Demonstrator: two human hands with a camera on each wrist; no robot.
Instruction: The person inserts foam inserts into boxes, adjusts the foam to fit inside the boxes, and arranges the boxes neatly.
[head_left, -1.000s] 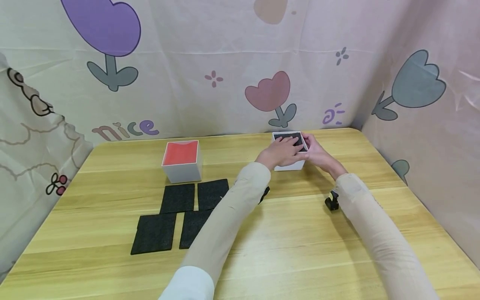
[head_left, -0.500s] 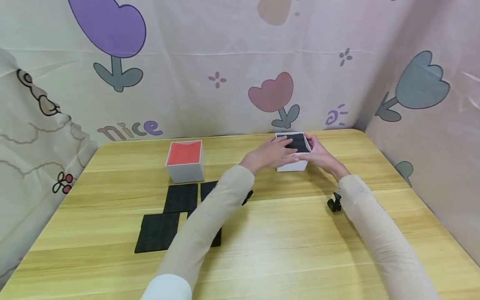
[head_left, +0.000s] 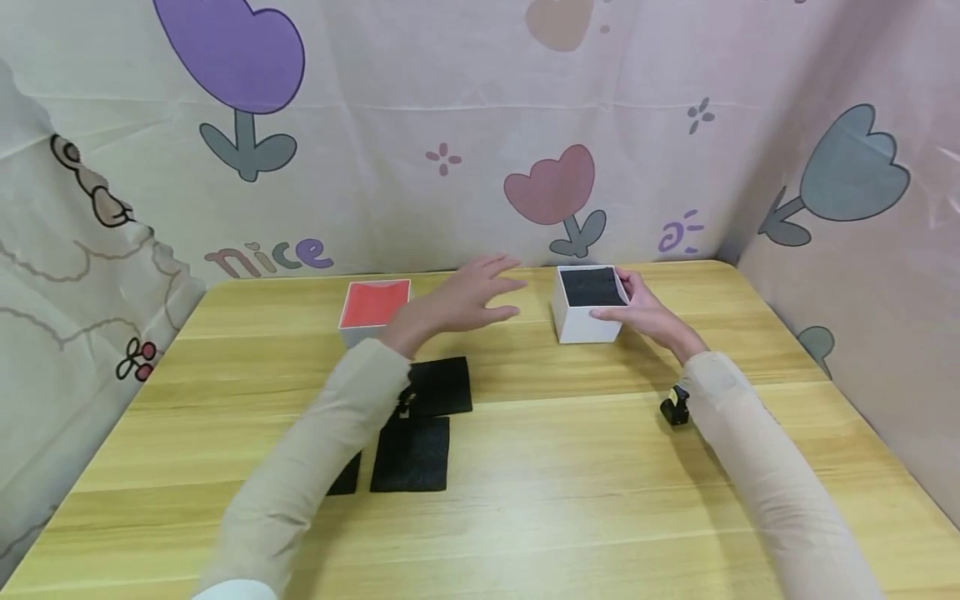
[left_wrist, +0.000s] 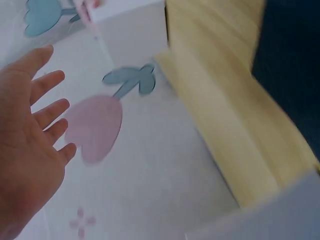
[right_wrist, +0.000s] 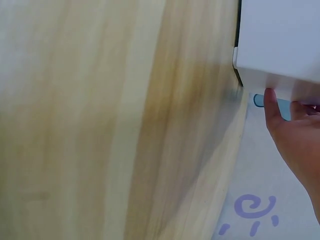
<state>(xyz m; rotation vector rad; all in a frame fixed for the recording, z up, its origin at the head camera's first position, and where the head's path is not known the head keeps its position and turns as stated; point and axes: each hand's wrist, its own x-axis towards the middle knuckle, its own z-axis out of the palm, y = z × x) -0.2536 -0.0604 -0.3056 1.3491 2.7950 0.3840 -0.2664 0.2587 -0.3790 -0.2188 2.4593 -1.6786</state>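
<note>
Currently held: white box [head_left: 587,327], standing upright on the worktop [head_left: 555,500], near the far edge and right of centre.
Box mouth: covered by a black sheet [head_left: 592,288], which is framed by the white rim.
Right hand [head_left: 647,312]: grasping the white box at its right side; thumb laid against the front wall just below the rim, other fingers at the right wall. The right wrist view shows a fingertip [right_wrist: 270,93] in contact with the box.
Left hand [head_left: 468,296]: released; fingers extended and spread, raised above the worktop between the white box and the red-topped box [head_left: 362,336], clear of the former. The left wrist view shows the palm side, with the fingers slightly bent.
Red-topped box: white walls, red upper face; positioned left of the white box and well apart from it; right portion partly hidden behind the left wrist.
Black squares [head_left: 441,386]: three distinguishable, lying flat in front of the red-topped box; the lower-left one mostly covered from view by the left sleeve [head_left: 315,467].
Wrist units: small black device [head_left: 675,406] beneath the cuff of the right sleeve [head_left: 765,450]; a similar dark unit [head_left: 406,403] at the left cuff, detail unclear.
Backdrop [head_left: 390,208]: pale fabric behind the worktop, printed with flowers and the word "nice".
</note>
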